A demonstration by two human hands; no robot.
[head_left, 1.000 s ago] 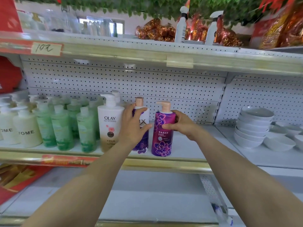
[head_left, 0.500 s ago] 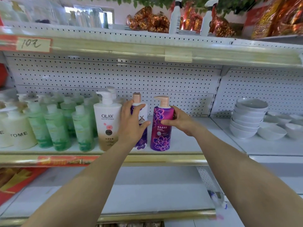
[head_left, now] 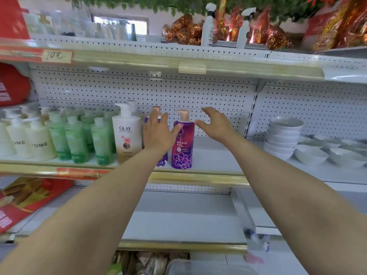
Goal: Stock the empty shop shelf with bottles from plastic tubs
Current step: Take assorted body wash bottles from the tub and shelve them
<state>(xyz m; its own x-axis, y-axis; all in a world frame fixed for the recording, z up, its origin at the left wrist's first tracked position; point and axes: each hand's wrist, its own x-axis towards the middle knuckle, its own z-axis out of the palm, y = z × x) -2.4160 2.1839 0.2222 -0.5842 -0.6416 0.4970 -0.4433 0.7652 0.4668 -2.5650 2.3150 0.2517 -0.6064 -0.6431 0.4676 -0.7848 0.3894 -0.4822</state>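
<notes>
Purple bottle (head_left: 182, 141) stood upright on shelf (head_left: 214, 155), flanked by left hand (head_left: 156, 133), right hand (head_left: 215, 126); both spread, nothing gripped.

Single wide-angle head cam looks fwd & slightly down at the shop shelf (head_left: 208, 155), close in. Person's arms (head_left: 119, 195) enter from btm corners.

Purple flowered pump bottle (head_left: 182, 143) with rose-gold pump, upright near the front edge of the white shelf (head_left: 214, 155), label forward. Just left of it, a second purple bottle (head_left: 162, 162), upright, mostly hidden, only pump top and flowered base showing. Next left, white-and-gold Olay pump bottle (head_left: 126, 135), then rows of green bottles (head_left: 76, 139) and cream pump bottles (head_left: 39, 144), all upright.
</notes>
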